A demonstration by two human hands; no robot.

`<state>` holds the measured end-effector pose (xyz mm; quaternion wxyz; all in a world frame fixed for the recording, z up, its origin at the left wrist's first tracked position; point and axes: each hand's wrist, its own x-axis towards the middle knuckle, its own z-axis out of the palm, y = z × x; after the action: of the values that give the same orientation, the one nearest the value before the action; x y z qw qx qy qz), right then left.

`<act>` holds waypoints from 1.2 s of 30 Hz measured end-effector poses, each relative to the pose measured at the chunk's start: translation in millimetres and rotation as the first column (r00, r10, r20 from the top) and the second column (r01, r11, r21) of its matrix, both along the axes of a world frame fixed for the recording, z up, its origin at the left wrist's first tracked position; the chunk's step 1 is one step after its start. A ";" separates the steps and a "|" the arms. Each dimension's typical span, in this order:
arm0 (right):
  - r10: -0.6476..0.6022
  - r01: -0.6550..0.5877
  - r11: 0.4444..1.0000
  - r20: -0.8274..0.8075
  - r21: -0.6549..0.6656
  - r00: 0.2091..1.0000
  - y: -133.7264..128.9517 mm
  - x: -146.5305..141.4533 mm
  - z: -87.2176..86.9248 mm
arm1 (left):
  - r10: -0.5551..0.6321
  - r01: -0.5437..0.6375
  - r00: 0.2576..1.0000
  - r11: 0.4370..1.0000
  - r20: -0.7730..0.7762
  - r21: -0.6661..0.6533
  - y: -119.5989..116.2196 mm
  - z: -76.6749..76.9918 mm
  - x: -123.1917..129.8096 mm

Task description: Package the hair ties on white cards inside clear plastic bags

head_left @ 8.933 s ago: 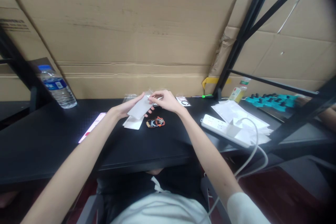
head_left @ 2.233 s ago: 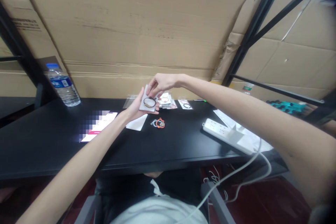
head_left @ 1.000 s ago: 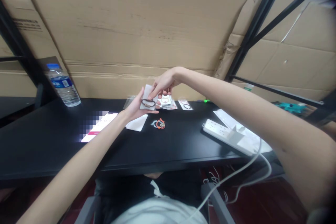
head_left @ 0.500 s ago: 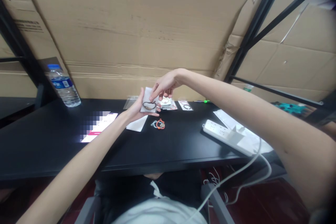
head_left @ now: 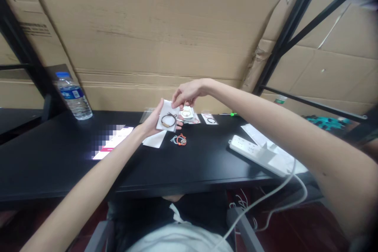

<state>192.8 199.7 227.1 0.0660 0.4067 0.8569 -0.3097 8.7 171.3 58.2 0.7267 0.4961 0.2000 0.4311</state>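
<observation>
My left hand (head_left: 154,123) is closed around a small bracelet packet (head_left: 163,125), which looks like a white card in clear plastic. A dark cord bracelet (head_left: 173,115) with a gold-coloured piece lies on the card's face, its knot toward the top right. At the packet's upper edge, the fingers of my right hand (head_left: 189,93) are pinched together on the corner. Below the hands, an orange and pale blue cord bracelet pair (head_left: 179,139) rests on the black table (head_left: 195,165). A stack of packets (head_left: 189,115) sits just behind my left fingertips, partly covered.
One more packet with a dark bracelet (head_left: 210,119) lies right of the stack. A white sheet (head_left: 154,140) is under my left wrist. A lit phone screen (head_left: 116,141) and water bottle (head_left: 73,96) are at left; a power strip (head_left: 256,155) with cables is at right.
The packet has tilted to face me more, so the bracelet shows as a fuller loop. My right fingers have shifted slightly up and right along its top edge.
</observation>
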 end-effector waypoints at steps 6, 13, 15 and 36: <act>0.001 0.077 0.917 -0.196 0.391 0.981 1.5 18.8 -9.1 | -0.021 0.010 0.981 0.998 -0.195 -0.056 -3.3 -1.6 -2.4; -0.091 0.244 0.861 -0.336 0.447 0.937 0.6 43.7 -48.1 | 0.318 -0.304 0.892 0.948 -0.320 0.097 9.1 -12.1 0.6; -0.129 0.259 0.903 -0.358 0.343 0.925 0.4 46.5 -64.8 | 0.419 -0.366 0.830 0.907 -0.368 0.209 12.4 -15.2 0.5; -0.251 0.311 0.939 -0.906 -0.143 0.341 13.2 33.9 -169.9 | 0.528 -0.419 0.826 0.809 -0.197 0.413 7.6 -1.4 -1.2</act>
<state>226.7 213.0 57.2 -0.4798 0.3123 0.6759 -0.4641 7.5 178.9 56.8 0.4539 0.6111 0.3472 0.5477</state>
